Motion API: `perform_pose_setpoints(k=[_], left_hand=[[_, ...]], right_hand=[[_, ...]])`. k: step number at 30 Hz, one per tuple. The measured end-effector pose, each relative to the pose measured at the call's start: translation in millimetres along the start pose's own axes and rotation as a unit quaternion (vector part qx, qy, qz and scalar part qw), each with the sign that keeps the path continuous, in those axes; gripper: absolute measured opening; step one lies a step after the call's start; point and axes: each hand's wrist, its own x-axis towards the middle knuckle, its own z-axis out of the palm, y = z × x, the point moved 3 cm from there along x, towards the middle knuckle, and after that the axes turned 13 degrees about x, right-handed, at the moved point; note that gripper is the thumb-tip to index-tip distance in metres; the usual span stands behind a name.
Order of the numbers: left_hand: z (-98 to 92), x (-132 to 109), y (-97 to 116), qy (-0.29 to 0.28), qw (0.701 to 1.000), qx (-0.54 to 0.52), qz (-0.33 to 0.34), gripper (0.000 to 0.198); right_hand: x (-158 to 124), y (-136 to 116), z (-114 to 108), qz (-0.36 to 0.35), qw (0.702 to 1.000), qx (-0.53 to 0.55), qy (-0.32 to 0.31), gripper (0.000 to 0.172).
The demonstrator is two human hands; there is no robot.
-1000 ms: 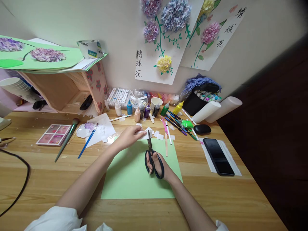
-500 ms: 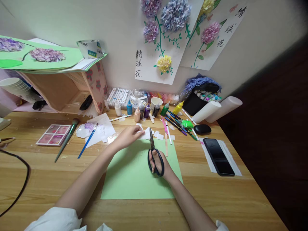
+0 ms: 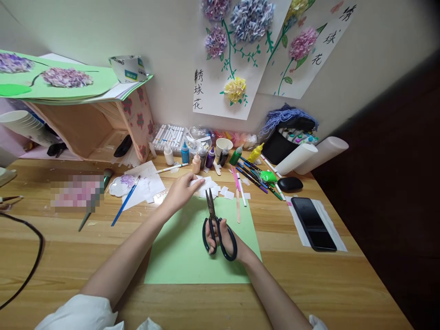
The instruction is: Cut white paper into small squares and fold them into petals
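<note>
My right hand (image 3: 223, 236) has its fingers through the handles of black-handled scissors (image 3: 211, 208), over a sheet of green paper (image 3: 178, 261). The blades point away from me and are slightly parted, just short of some white paper. Beyond the far edge of the sheet, my left hand (image 3: 182, 190) pinches a piece of white paper (image 3: 203, 183) between thumb and fingers. Several small cut squares of white paper (image 3: 229, 195) lie to the right of it on the wooden table (image 3: 85, 261).
Small paint bottles (image 3: 210, 158), a paper cup (image 3: 224, 146) and white markers (image 3: 170, 137) line the back. Dark pens (image 3: 252, 178) lie right of centre, and a phone (image 3: 314, 224) rests further right. A paintbrush (image 3: 126, 201) lies on paper at left.
My right hand has drawn the scissors slightly toward me and left, spreading the handles wider. My left hand has shifted a little left with the white paper.
</note>
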Motion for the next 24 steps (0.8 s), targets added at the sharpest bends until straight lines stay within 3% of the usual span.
perform_pose_setpoints(k=[8,24], left_hand=[[8.3,-4,12,-0.041,0.998,0.003,0.040,0.033],[9.3,-3,10,-0.042,0.999,-0.013,0.009,0.033]], right_hand=[[-1,-6,1,-0.012,0.999,-0.028,0.011,0.069],[1,-6,-1,-0.010,0.998,-0.032,0.050,0.071]])
